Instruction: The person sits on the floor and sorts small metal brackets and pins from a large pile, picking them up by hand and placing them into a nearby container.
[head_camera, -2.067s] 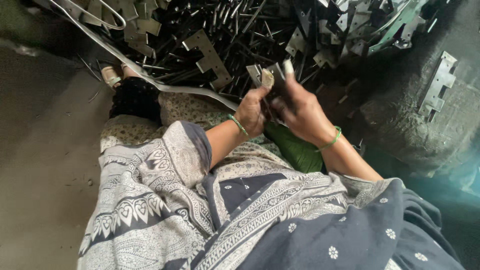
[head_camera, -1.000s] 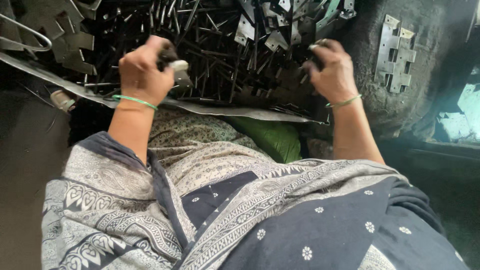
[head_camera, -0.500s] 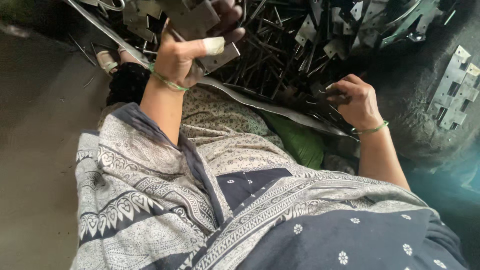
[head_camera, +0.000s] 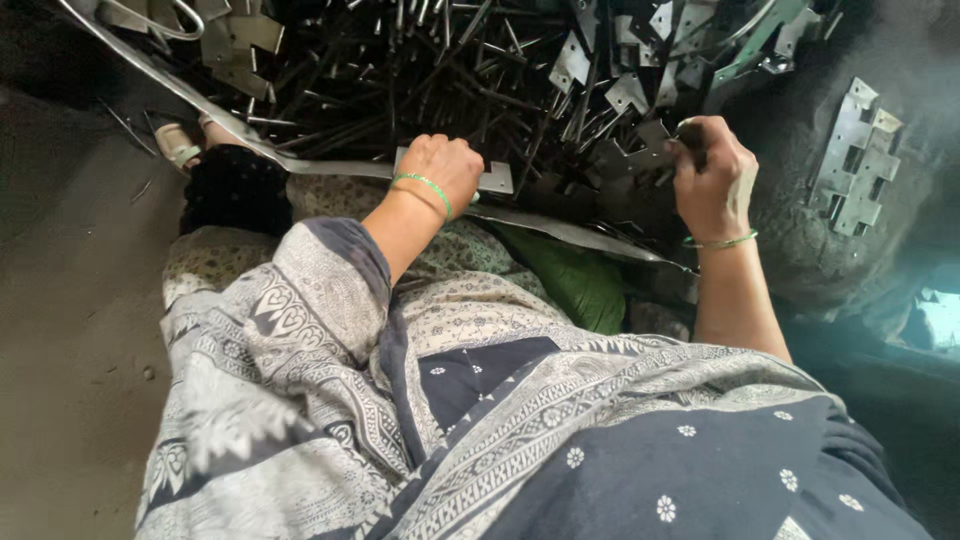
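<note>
In the head view, my left hand (head_camera: 440, 170) lay at the centre of the frame, fingers curled down over a flat plate (head_camera: 492, 176). The plate's pale end stuck out to the right of my knuckles, so its long axis ran left to right across the picture, along the near edge of the heap. I could not tell how much of it my fingers really gripped, since the back of the hand hid them.

My right hand (head_camera: 712, 178) sat toward the upper right, well apart from the left, fingers pressed together around a dark piece (head_camera: 690, 135) at its top edge; the piece was too small and dark to name surely. Just left of that hand lay loose brackets (head_camera: 625, 95), nearer to it than to the left hand.

The rods (head_camera: 400, 70) filled the upper middle of the frame, lying every way, mostly slanting; far too many to count. The notched brackets among them were also past counting, though I made out a separate stack (head_camera: 860, 155) of them at the right edge, on a dark mound, beyond my right hand. A long bent strip (head_camera: 180, 95) ran from the upper left down toward my left hand.

I counted two hands, one green bangle (head_camera: 425, 188) on the left wrist and one on the right, and one green cloth (head_camera: 570, 275) below the strip, between my arms.
</note>
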